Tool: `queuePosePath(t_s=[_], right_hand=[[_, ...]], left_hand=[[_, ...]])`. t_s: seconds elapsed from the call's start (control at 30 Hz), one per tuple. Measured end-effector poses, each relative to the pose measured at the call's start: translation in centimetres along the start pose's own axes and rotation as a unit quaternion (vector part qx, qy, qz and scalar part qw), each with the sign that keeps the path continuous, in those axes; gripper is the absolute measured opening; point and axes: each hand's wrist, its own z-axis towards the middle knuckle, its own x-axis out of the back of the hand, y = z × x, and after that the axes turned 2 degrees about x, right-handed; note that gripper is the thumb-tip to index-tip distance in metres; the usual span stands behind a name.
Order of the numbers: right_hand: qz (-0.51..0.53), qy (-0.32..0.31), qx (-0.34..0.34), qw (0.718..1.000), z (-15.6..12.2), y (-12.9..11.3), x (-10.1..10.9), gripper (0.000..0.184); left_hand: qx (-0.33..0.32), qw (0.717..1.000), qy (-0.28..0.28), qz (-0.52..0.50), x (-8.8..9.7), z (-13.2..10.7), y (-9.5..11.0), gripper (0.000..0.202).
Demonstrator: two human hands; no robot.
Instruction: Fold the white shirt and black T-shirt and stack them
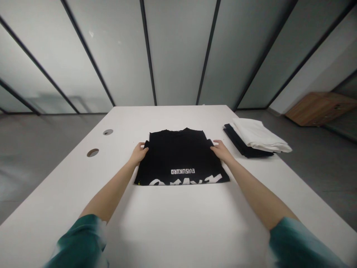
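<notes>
While both bare hands rest on the folded black T-shirt point(178, 158), the left hand point(138, 154) sits at the shirt's left edge and the right hand point(221, 150) at its right edge, with the shirt between them. The left hand's fingers point(144, 148) lie close together over the folded side, and the right hand's fingers point(214, 147) lie together on the opposite side, against the cloth; whether either set pinches the fabric cannot be told from this view. Between the fingers the shirt lies flat and squared on the white table point(178, 232), its collar pointing away from the person, with white lettering point(182, 171) upside down in this view, nearer the wrists. Just beyond the right hand's fingers sits a stack of folded white cloth point(258, 134) on a folded black garment point(245, 147). Beyond the left hand's fingers, two round holes point(93, 152) pierce the tabletop.
</notes>
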Motion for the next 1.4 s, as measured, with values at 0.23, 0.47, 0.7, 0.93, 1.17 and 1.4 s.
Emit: queuePosePath(t_s=[0.23,0.47,0.7,0.93,1.17,1.4], right_hand=[[-0.129,0.048,0.143,0.980,0.5,-1.2,0.9,0.021],[-0.142,0.151,0.239,0.949,4.8,-3.9,1.3,0.033],[-0.291,0.021,0.168,0.941,9.3,-3.2,-1.3,0.055],[-0.317,-0.039,0.188,0.929,4.3,1.1,-0.7,0.067],[-0.363,-0.039,0.208,0.907,-3.6,4.5,0.9,0.058],[-0.299,0.036,0.184,0.936,-4.0,3.4,2.1,0.044]], left_hand=[[-0.123,0.981,0.020,0.150,1.1,0.7,0.6,0.030],[-0.170,0.979,0.108,0.039,1.7,5.2,3.6,0.034],[-0.127,0.970,0.038,0.202,-0.1,9.4,3.1,0.056],[-0.152,0.909,0.005,0.388,0.2,4.1,-1.5,0.073],[-0.183,0.881,-0.034,0.435,2.3,-2.9,-5.0,0.068],[-0.188,0.888,0.039,0.417,2.5,-4.5,-3.1,0.059]])
